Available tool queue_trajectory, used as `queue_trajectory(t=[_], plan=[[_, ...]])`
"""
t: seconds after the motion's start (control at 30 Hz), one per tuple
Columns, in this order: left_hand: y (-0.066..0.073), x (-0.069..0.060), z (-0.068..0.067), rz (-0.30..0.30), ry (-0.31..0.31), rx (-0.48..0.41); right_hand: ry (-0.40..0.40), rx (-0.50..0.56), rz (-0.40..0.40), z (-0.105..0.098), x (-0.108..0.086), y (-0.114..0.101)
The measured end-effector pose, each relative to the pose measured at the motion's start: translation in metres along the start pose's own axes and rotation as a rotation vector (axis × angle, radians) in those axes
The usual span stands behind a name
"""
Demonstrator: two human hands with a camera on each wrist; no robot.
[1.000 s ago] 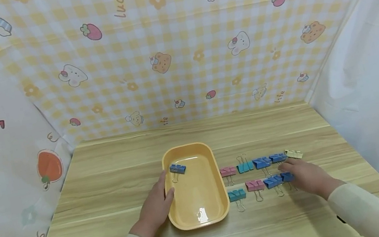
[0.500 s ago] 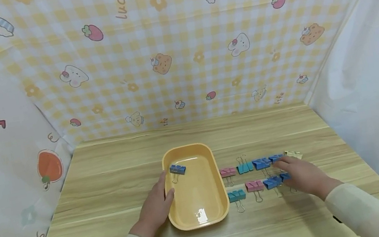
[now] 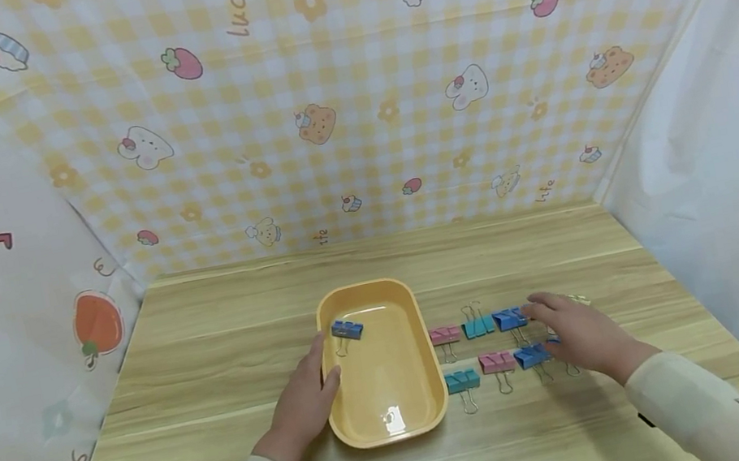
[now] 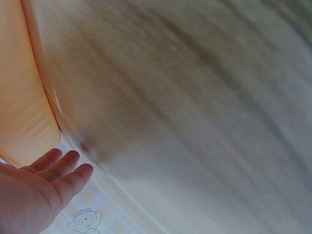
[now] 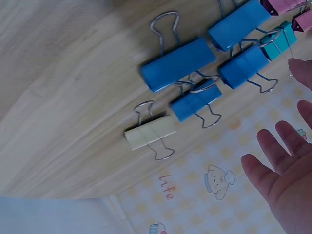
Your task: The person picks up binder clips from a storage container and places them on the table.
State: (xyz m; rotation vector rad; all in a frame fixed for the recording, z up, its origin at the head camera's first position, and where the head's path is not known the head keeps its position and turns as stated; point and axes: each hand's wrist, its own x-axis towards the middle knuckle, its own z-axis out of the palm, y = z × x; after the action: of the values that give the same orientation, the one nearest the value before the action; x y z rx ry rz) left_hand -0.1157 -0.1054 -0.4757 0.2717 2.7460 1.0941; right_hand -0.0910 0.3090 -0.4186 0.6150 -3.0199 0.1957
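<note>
My left hand [image 3: 302, 397] rests against the left side of a yellow tray [image 3: 430, 352], fingers extended in the left wrist view, thumb over the rim. A blue binder clip [image 3: 346, 328] lies inside the tray. My right hand [image 3: 584, 333] hovers above the right end of two rows of binder clips, fingers spread and holding nothing. Near its fingertips is a blue binder clip [image 3: 509, 318]; another blue clip [image 3: 532, 355] lies below. The hand covers part of the group, but the right wrist view shows several blue clips and a cream clip [image 5: 151, 132].
Between the tray and my right hand lie pink clips [image 3: 496, 361] and teal clips [image 3: 463, 380], handles out. All sit on a wood-grain table [image 3: 220, 306]. A checked cloth [image 3: 347, 61] hangs behind, with white cloth on both sides.
My right hand has shifted left and slightly up over the clips, covering more of the upper row's right end. My left hand, the tray and the clip inside it have stayed put.
</note>
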Motion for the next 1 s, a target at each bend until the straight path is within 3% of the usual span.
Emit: queue_trajectory(t=[0.27, 0.53, 1.0], plan=[[-0.001, 0.001, 0.001, -0.004, -0.001, 0.002, 0.005, 0.01, 0.036, -0.002, 0.013, -0.009], [-0.002, 0.001, 0.001, 0.001, 0.005, 0.009, -0.001, 0.033, 0.018, 0.0, 0.028, -0.017], [-0.002, 0.001, 0.001, -0.002, 0.006, 0.001, 0.01, 0.058, -0.09, -0.002, 0.062, -0.049]])
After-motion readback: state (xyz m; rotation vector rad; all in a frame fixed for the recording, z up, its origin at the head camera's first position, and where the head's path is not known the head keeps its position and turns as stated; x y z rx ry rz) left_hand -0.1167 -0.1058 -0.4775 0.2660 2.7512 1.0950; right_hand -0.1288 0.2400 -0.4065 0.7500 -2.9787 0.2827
